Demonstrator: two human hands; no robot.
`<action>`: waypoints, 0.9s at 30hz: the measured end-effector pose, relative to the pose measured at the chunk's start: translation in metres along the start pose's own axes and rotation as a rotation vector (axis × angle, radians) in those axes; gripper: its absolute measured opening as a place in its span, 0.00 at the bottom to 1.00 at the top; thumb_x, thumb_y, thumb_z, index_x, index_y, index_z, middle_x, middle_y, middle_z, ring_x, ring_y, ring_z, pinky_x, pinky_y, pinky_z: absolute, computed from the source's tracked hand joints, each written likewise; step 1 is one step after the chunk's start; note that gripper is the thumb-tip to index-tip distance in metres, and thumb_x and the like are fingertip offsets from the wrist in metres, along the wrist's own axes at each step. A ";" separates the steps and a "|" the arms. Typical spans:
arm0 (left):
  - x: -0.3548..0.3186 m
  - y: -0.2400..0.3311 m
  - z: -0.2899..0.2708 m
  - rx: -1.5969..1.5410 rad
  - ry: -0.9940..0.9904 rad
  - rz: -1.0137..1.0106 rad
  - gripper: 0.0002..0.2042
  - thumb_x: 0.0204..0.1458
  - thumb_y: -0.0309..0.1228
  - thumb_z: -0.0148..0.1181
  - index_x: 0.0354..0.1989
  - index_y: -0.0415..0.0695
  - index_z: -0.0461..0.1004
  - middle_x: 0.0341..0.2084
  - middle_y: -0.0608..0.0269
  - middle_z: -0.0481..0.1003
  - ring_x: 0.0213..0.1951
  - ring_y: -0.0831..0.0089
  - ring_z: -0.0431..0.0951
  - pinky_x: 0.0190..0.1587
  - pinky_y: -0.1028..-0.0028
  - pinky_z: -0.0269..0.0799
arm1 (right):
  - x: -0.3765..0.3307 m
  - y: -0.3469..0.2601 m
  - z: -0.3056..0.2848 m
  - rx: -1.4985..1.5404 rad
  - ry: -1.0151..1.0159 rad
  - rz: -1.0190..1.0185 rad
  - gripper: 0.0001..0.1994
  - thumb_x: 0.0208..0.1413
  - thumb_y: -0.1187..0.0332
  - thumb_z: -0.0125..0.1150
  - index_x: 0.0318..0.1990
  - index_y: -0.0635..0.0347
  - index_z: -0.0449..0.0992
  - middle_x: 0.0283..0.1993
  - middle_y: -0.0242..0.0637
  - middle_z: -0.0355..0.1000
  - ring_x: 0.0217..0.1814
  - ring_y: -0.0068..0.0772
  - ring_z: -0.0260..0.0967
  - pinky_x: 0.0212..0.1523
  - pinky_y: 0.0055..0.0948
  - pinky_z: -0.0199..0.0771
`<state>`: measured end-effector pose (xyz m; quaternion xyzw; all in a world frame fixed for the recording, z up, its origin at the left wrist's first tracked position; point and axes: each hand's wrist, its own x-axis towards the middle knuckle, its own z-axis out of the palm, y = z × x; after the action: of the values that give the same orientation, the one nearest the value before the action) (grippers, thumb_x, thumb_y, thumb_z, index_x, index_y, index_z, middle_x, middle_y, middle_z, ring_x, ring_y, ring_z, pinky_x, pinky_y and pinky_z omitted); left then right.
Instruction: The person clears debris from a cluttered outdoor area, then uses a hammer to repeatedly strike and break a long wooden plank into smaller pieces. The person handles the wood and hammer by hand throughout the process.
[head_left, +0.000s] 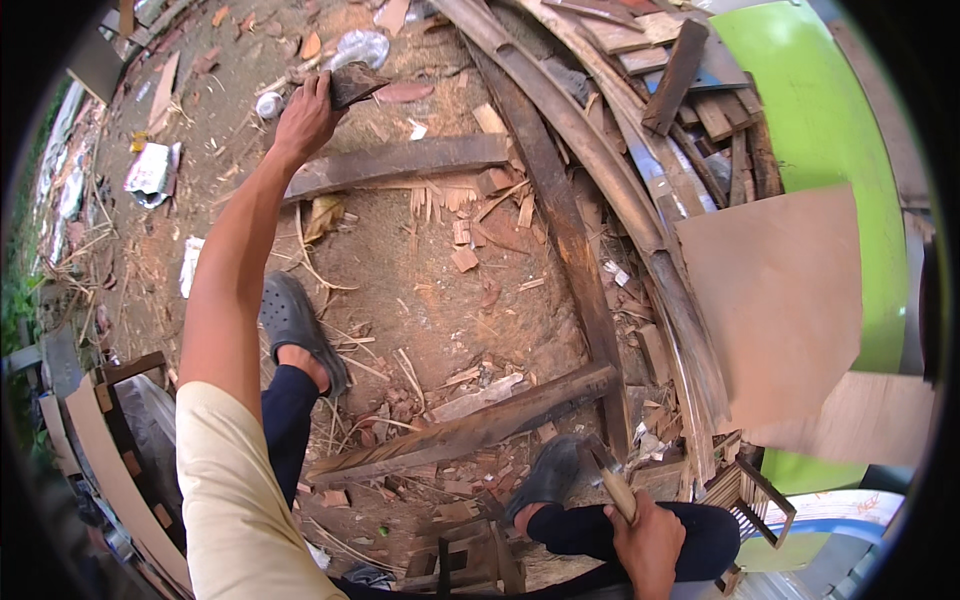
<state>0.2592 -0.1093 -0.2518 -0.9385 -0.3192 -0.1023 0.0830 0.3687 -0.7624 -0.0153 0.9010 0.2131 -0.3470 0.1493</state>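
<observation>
Wood offcut (355,85) pinched in outstretched left hand's (303,120) grip.

Left arm stretched far forward, left hand (303,120) gripping; right hand (648,540) low near knee, apparently fist-closed.

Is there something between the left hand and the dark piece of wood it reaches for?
No, nothing visible is between them. The left hand already grips the dark wood piece at its near end, above the dirt ground. The right hand holds a wooden tool handle.
</observation>
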 end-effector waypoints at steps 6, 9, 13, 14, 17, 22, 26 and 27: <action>-0.027 0.036 -0.154 -0.506 0.288 0.037 0.40 0.58 0.45 0.61 0.69 0.33 0.47 0.55 0.33 0.64 0.55 0.40 0.70 0.58 0.56 0.68 | -0.044 0.018 0.009 0.109 0.156 -0.135 0.19 0.52 0.52 0.68 0.32 0.61 0.74 0.26 0.54 0.75 0.33 0.61 0.75 0.36 0.54 0.72; -0.059 0.088 -0.206 -0.901 0.230 -0.207 0.38 0.60 0.52 0.58 0.66 0.32 0.56 0.56 0.37 0.68 0.57 0.48 0.70 0.60 0.59 0.65 | -0.060 0.035 0.016 0.165 0.237 -0.193 0.18 0.52 0.52 0.68 0.34 0.60 0.75 0.28 0.54 0.75 0.36 0.61 0.75 0.37 0.53 0.72; -0.151 0.161 -0.241 -1.101 0.329 -0.474 0.37 0.62 0.56 0.50 0.62 0.30 0.61 0.51 0.43 0.72 0.54 0.58 0.72 0.60 0.64 0.63 | -0.054 0.061 0.040 0.271 0.254 -0.271 0.19 0.52 0.52 0.68 0.37 0.60 0.77 0.34 0.52 0.78 0.41 0.58 0.77 0.40 0.53 0.74; -0.183 0.183 -0.247 -1.189 0.272 -0.586 0.35 0.63 0.56 0.50 0.61 0.30 0.63 0.52 0.43 0.72 0.54 0.58 0.71 0.60 0.64 0.63 | -0.053 0.064 0.043 0.295 0.238 -0.265 0.19 0.52 0.51 0.68 0.38 0.60 0.77 0.35 0.52 0.78 0.42 0.58 0.76 0.41 0.53 0.74; -0.250 0.259 -0.255 -1.470 0.021 -0.911 0.35 0.62 0.55 0.51 0.59 0.29 0.63 0.55 0.42 0.70 0.57 0.57 0.70 0.62 0.64 0.60 | -0.024 0.091 0.061 0.460 0.244 -0.242 0.25 0.51 0.48 0.67 0.41 0.64 0.78 0.37 0.56 0.77 0.44 0.57 0.77 0.44 0.53 0.74; -0.340 0.330 -0.198 -1.153 -0.088 -1.030 0.55 0.49 0.67 0.58 0.63 0.19 0.53 0.61 0.31 0.64 0.64 0.48 0.66 0.66 0.62 0.58 | 0.002 0.117 0.078 0.598 0.349 -0.217 0.28 0.52 0.47 0.65 0.28 0.74 0.79 0.25 0.56 0.76 0.29 0.52 0.78 0.37 0.45 0.76; -0.363 0.377 -0.203 -1.050 -0.389 -1.023 0.60 0.47 0.68 0.58 0.66 0.18 0.43 0.63 0.28 0.61 0.65 0.44 0.64 0.67 0.62 0.57 | 0.004 0.143 0.098 0.671 0.204 -0.117 0.28 0.53 0.49 0.65 0.19 0.72 0.78 0.16 0.49 0.73 0.20 0.47 0.76 0.31 0.41 0.76; -0.363 0.378 -0.198 -1.039 -0.392 -1.035 0.62 0.46 0.67 0.59 0.67 0.18 0.40 0.63 0.28 0.60 0.65 0.44 0.63 0.67 0.62 0.57 | 0.004 0.143 0.102 0.701 0.198 -0.118 0.28 0.53 0.49 0.65 0.19 0.72 0.78 0.16 0.48 0.73 0.20 0.46 0.76 0.30 0.40 0.76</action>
<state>0.1827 -0.6603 -0.1839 -0.5882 -0.6386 -0.0966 -0.4867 0.3837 -0.9270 -0.0734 0.9129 0.1464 -0.3180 -0.2100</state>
